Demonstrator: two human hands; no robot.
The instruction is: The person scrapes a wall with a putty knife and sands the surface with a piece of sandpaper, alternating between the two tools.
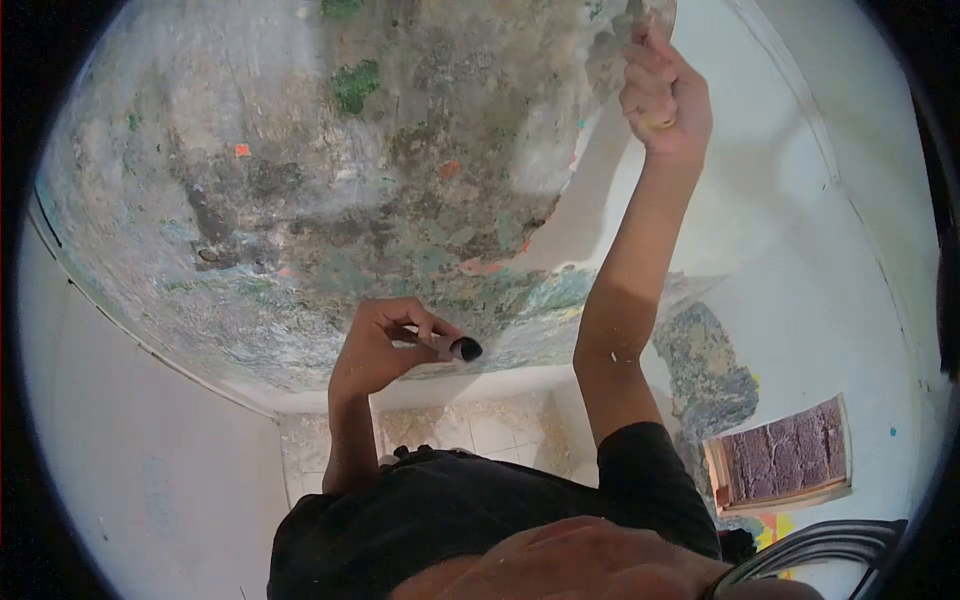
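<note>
My right hand (pixel 662 92) is raised high and closed around the handle of a scraper (pixel 612 48), whose blade rests on a mottled, peeling grey-green surface (pixel 300 170). Lower down, my left hand (pixel 385 345) pinches a small dark cylindrical object (pixel 464 349) close to the edge of that same worn surface. Both bare forearms reach up from my black shirt (pixel 470 520).
Smooth white plaster (pixel 760 200) covers the area to the right of the scraped patch. A framed opening showing brick (pixel 785 455) sits at lower right, with dark cables (pixel 830 545) beneath it. Pale floor tiles (pixel 480 430) littered with debris show between my arms.
</note>
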